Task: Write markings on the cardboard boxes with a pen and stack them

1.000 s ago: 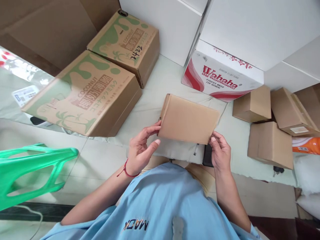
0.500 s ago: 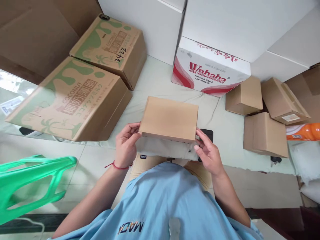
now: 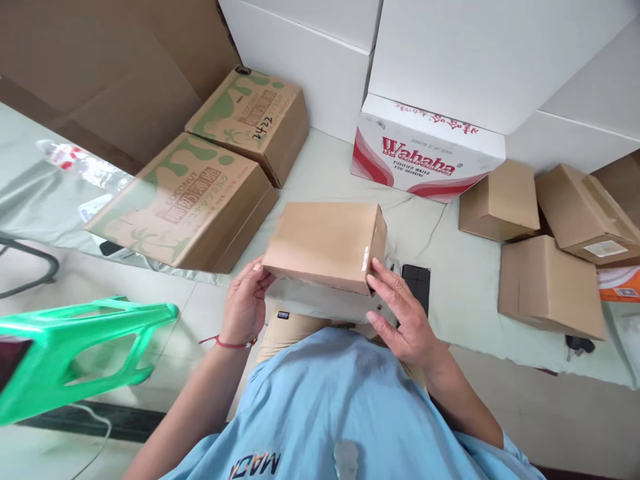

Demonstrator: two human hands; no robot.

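Observation:
A small plain brown cardboard box (image 3: 323,243) is in front of me, its right end turned into view. My left hand (image 3: 246,300) pinches the near left corner between thumb and fingers, with a red cord bracelet on the wrist. At the near right corner, the fingertips of my right hand (image 3: 403,317) press against the box's end face, and the thumb is held apart below. A shiny strip shows near the right edge of the top. The underside of the box is hidden. Close to my right hand lies a black phone (image 3: 416,285).
Two printed coconut cartons (image 3: 185,200) stand left on the cloth-covered table (image 3: 450,287). A white and red Wahaba carton (image 3: 425,157) is at the back. Several small brown boxes (image 3: 547,283) are stacked right. Below left is a green plastic stool (image 3: 105,317). White panels (image 3: 450,60) rise behind.
The box has turned and tilted, so its right end now shows. My left hand has moved slightly left and down with its corner. The camera view has shifted.

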